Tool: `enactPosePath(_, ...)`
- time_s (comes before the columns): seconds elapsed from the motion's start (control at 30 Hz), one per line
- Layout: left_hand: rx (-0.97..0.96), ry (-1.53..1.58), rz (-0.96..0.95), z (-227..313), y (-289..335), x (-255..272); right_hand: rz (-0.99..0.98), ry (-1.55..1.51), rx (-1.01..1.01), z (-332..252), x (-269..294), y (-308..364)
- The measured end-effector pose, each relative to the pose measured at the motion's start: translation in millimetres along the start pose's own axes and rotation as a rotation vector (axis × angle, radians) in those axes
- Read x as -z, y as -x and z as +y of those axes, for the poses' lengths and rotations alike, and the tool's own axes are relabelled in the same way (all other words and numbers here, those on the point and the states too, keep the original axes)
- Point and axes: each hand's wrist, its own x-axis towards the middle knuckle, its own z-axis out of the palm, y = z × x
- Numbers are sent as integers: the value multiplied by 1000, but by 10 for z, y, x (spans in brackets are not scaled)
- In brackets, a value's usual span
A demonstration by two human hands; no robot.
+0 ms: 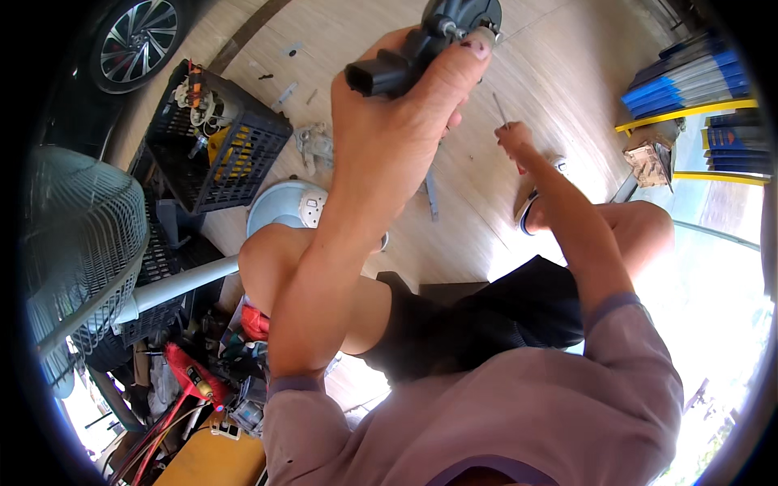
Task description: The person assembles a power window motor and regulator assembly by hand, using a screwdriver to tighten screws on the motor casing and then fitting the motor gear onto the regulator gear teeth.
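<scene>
My left hand [389, 121] is raised close to the camera, its fingers wrapped round a black plastic part [421, 53]. This part has a hollow connector socket on one side and a round housing with a metal fitting at the top; its exact kind I cannot tell. Lower and farther off, above the floor, my right hand [514, 139] is closed on a screwdriver [501, 107]. Its thin metal shaft points up and away, and a bit of red shows below the fist. The two hands are apart, and the screwdriver does not touch the black part.
A black plastic crate [219, 166] with parts stands left, beside a blue basin [275, 209] and a fan [89, 243]. Small scraps, a plastic bag [314, 146] and a metal strip [432, 198] lie on the floor. Shelves with blue packages [689, 85] stand right; a car wheel [138, 44] is upper left.
</scene>
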Motion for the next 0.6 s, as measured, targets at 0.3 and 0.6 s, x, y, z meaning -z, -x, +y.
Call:
enactPosePath(0.3,132,-161,53,-74,-43,87,-80,106,48,585,-1137,224)
enactPosePath(0.6,342,-93,25,-137,-14,12,413,139,57,182,-1633,289)
